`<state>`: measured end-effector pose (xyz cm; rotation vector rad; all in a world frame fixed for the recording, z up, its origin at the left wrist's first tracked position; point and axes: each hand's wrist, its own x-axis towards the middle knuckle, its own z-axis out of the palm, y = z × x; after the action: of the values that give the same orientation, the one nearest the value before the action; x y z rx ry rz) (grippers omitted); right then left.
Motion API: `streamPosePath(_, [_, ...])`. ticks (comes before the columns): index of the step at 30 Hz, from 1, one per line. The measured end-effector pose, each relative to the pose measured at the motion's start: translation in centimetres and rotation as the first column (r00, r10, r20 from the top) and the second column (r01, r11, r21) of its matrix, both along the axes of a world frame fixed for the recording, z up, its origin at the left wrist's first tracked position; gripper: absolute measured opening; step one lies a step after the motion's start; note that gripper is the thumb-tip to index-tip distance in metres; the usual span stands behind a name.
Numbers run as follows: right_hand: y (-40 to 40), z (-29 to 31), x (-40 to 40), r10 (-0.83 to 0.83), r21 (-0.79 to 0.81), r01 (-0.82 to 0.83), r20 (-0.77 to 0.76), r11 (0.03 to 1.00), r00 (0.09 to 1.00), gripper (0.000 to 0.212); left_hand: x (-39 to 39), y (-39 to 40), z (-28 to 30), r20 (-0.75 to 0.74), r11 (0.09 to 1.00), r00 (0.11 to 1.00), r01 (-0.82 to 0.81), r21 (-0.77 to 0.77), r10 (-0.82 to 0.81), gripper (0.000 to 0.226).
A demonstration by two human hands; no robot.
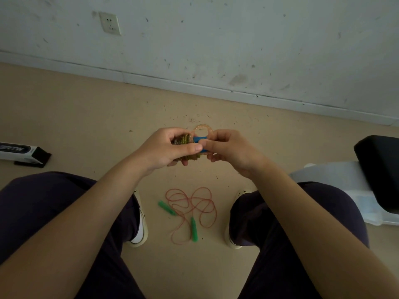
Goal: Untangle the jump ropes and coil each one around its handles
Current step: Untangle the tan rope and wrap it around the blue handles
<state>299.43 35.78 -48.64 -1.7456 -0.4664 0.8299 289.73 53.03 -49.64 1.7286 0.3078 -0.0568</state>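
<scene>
Hands meet above the tan floor — your left hand grips the glittery yellow-green rope wound in tight coils around its blue plastic handles, and your right hand pinches the clear sparkly loop of rope sticking up. Down between your feet lies the thin red rope with green handles — loose and tangled.
</scene>
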Motion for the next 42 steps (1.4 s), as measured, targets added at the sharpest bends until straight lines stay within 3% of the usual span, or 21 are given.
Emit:
streamPosePath(6, [-0.28,0.21,0.27,-0.02,0.079,0.028,-0.101,0.996,0.995,0.014,-0.13,0.11,-0.17,-0.006,0.999,1.0,-0.017,0.034,0.017,0.032])
streamPosePath(11, [-0.17,-0.17,0.02,-0.129,0.017,0.128,0.222,0.992,0.966,0.013,0.03,-0.06,-0.35,-0.008,0.995,0.999,-0.031,0.099,0.032,0.037])
streamPosePath(13, [-0.21,-0.01,-0.06,-0.159,0.042,0.154,0.286,0.987,0.945,0.015,0.03,-0.18,-0.21,0.01,0.995,0.999,-0.034,0.096,0.033,0.035])
streamPosePath(19, [-0.38,0.08,0.16,-0.121,0.096,0.103,0.216,0.99,0.969,0.02,-0.1,-0.56,-0.2,0.048,0.997,0.998,-0.05,0.064,0.047,0.036])
streamPosePath(25, [-0.36,-0.03,0.16,-0.087,0.01,0.089,0.334,0.996,0.939,0.01,0.09,-0.09,-0.33,0.003,0.995,0.998,-0.055,0.083,0.055,0.049])
streamPosePath(35, [-0.16,0.2,-0.11,-0.074,0.03,0.068,0.409,0.997,0.91,0.014,0.16,-0.23,-0.52,-0.004,0.995,0.999,-0.054,0.083,0.054,0.045])
streamPosePath(42, [-0.11,0.15,-0.03,-0.058,-0.1,0.12,0.479,0.988,0.876,0.017,0.02,-0.6,-0.48,-0.053,0.991,0.998,-0.033,0.126,0.04,0.045])
